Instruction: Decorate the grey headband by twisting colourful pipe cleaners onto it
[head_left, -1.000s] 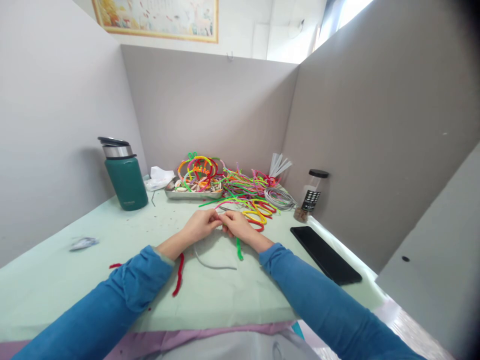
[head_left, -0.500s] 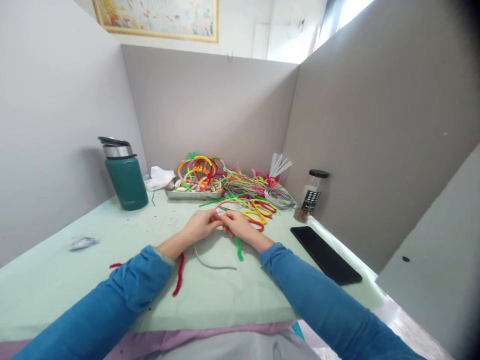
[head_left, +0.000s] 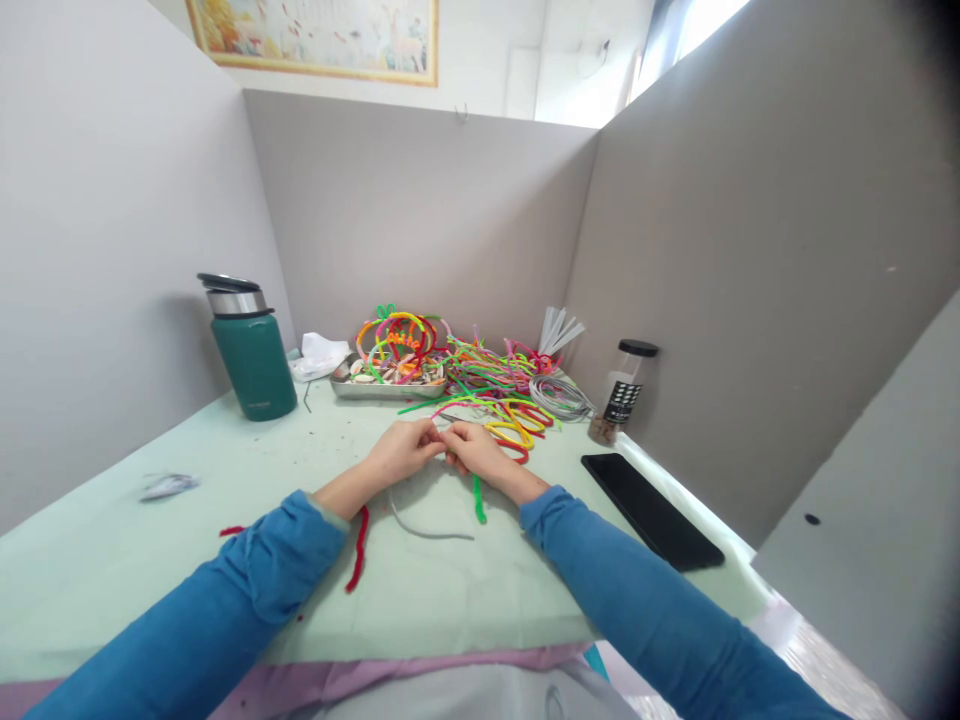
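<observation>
My left hand (head_left: 405, 449) and my right hand (head_left: 474, 447) meet over the middle of the table, fingertips pinched together. Whatever they pinch is too small and too covered to make out. From below my left hand a thin grey wire (head_left: 431, 534) curves to the right; whether it is held cannot be told. A short green pipe cleaner (head_left: 479, 500) shows just under my right wrist. By my left cuff a red pipe cleaner (head_left: 358, 552) lies on the cloth. Yellow pipe cleaner loops (head_left: 512, 434) lie beyond my right hand, beside red ones.
A metal tray (head_left: 386, 391) with shaped pipe cleaners stands at the back, beside a heap of coloured pipe cleaners (head_left: 495, 365) and a grey wire coil (head_left: 559, 398). A green bottle (head_left: 255, 365) is left; a black-lidded jar (head_left: 621, 395) and a black phone (head_left: 649, 510) are right.
</observation>
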